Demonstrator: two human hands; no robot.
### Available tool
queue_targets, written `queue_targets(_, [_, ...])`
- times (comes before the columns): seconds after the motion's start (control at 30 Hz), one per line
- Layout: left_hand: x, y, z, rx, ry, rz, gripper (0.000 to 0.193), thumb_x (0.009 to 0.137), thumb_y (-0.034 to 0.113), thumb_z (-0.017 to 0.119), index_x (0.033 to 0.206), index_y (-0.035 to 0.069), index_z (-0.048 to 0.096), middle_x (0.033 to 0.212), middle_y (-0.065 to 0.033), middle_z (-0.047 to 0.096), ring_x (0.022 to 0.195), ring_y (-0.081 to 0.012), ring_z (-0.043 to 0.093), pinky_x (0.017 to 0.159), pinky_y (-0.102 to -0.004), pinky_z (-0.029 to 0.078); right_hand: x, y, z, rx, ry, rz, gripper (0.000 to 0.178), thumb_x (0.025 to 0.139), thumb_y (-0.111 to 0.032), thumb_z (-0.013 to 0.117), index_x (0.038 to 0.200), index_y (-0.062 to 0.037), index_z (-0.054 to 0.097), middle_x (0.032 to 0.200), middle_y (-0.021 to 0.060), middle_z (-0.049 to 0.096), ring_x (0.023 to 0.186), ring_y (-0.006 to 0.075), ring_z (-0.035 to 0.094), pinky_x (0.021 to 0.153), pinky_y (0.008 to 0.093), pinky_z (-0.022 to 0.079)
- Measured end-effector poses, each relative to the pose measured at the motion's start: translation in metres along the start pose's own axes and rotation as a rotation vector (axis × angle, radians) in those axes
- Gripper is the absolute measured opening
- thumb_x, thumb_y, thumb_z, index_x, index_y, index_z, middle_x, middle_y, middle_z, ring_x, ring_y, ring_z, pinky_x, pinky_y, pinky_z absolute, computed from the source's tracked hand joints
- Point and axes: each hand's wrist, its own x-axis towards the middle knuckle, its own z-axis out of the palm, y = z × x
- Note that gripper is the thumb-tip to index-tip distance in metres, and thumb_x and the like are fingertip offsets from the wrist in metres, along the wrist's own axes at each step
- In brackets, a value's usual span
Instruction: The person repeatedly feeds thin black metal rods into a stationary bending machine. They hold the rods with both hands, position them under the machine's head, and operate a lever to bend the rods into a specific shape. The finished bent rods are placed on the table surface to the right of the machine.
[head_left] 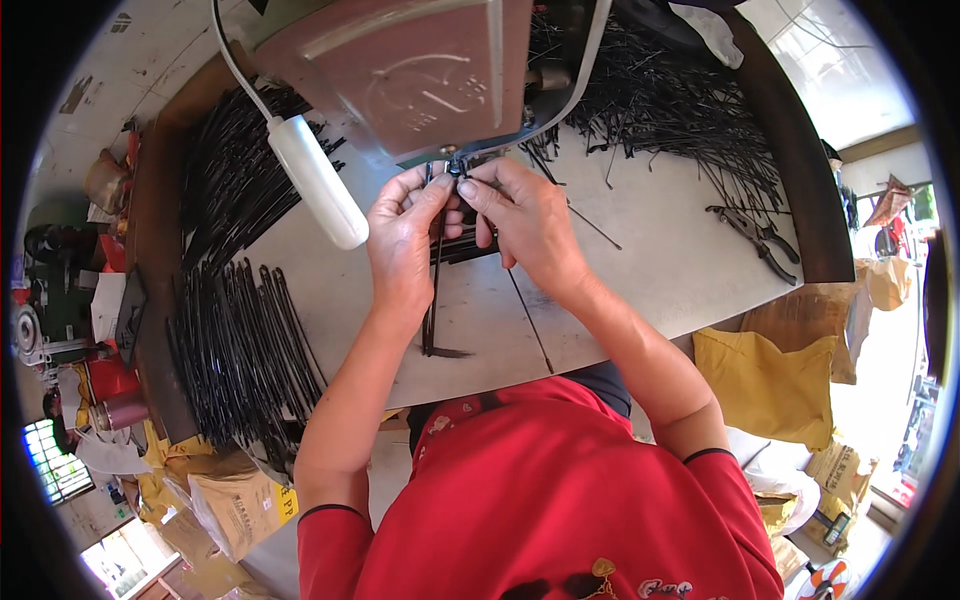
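Observation:
Both hands meet close under the head of a machine (420, 75) with a pinkish-brown cover. My left hand (403, 235) is closed, thumb against fingers, on a long thin black rod (434, 290) that hangs toward me and ends in a short bend. Beside it, my right hand (530, 220) pinches at the same spot, by the small metal parts (452, 160) under the machine. A second thin black rod (528, 318) runs out below the right hand; whether the fingers hold it I cannot tell. The fingertips hide the pieces' upper ends.
Black rods lie in a row (240, 350) at left, with heaps at far left (240, 170) and far right (660, 100). Pliers (757, 240) rest on the right of the grey tabletop (640, 290). A white tube-shaped lamp (318, 182) hangs left of the hands. A raised brown edge (815, 190) borders the table.

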Motion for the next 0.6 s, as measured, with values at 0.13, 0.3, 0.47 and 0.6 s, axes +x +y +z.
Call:
queue_targets(0.13, [0.002, 0.000, 0.002, 0.029, -0.001, 0.004, 0.018, 0.087, 0.011, 0.066, 0.101, 0.000, 0.062, 0.078, -0.0019, 0.061, 0.064, -0.0065, 0.055, 0.058, -0.0203, 0.046, 0.003, 0.007, 0.003, 0.134, 0.037, 0.021, 0.019, 0.093, -0.018, 0.057, 0.092, 0.0010, 0.061, 0.057, 0.0033, 0.057, 0.041, 0.0068, 0.046, 0.036, 0.0230, 0.037])
queue_targets(0.3, [0.006, -0.003, -0.001, 0.012, -0.036, 0.010, 0.021, 0.086, 0.012, 0.066, 0.104, 0.002, 0.062, 0.080, -0.0011, 0.061, 0.065, -0.0064, 0.055, 0.057, -0.0189, 0.044, 0.005, 0.013, 0.005, 0.163, 0.026, 0.023, 0.022, 0.094, -0.021, 0.057, 0.097, 0.0010, 0.060, 0.057, 0.0038, 0.054, 0.038, 0.0050, 0.036, 0.035, 0.0205, 0.027])
queue_targets(0.47, [0.008, -0.003, -0.003, -0.015, -0.053, -0.009, 0.020, 0.087, 0.011, 0.066, 0.104, 0.001, 0.061, 0.080, -0.0024, 0.062, 0.066, -0.0074, 0.056, 0.057, -0.0201, 0.046, 0.008, 0.009, 0.005, 0.162, 0.022, 0.017, 0.019, 0.093, -0.016, 0.055, 0.091, 0.0022, 0.059, 0.057, 0.0038, 0.056, 0.041, 0.0065, 0.043, 0.035, 0.0223, 0.032])
queue_targets(0.6, [0.008, -0.002, -0.002, -0.032, -0.047, -0.028, 0.019, 0.087, 0.011, 0.066, 0.102, 0.000, 0.060, 0.078, -0.0032, 0.062, 0.064, -0.0075, 0.057, 0.058, -0.0199, 0.047, 0.008, 0.009, 0.006, 0.190, 0.020, 0.019, 0.019, 0.093, -0.016, 0.055, 0.091, 0.0025, 0.059, 0.057, 0.0036, 0.055, 0.041, 0.0064, 0.043, 0.035, 0.0223, 0.032])
